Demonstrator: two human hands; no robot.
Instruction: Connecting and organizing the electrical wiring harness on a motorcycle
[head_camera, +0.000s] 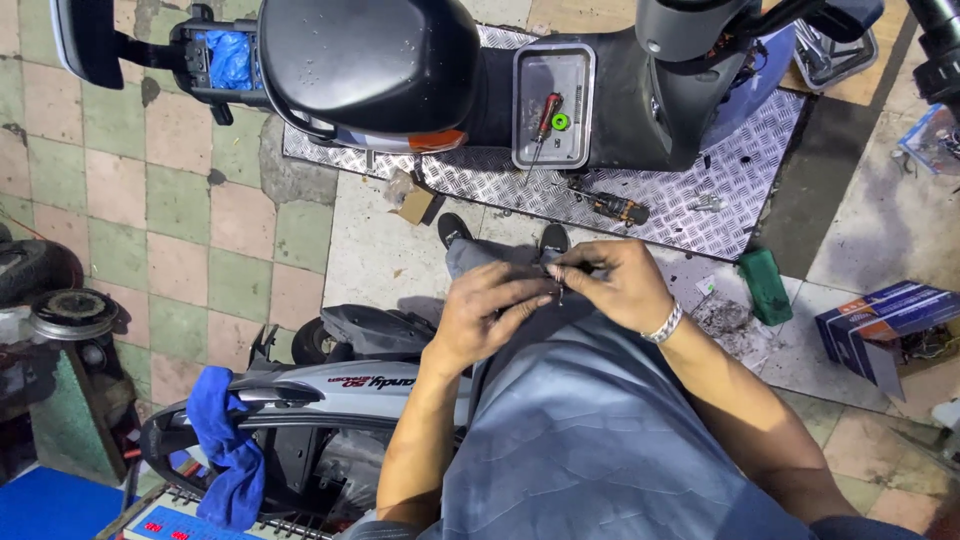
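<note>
Grey trousers fill the lower centre of the frame. Above them, at mid-frame, we see the left hand and right hand meeting fingertip to fingertip, both pinched narrow on a small metal part too small to identify. A silver bracelet circles the right wrist. Upper centre, a dark scooter stands on a checker-plate ramp; a red-handled screwdriver lies in its open compartment. A blue rag hangs at lower left.
</note>
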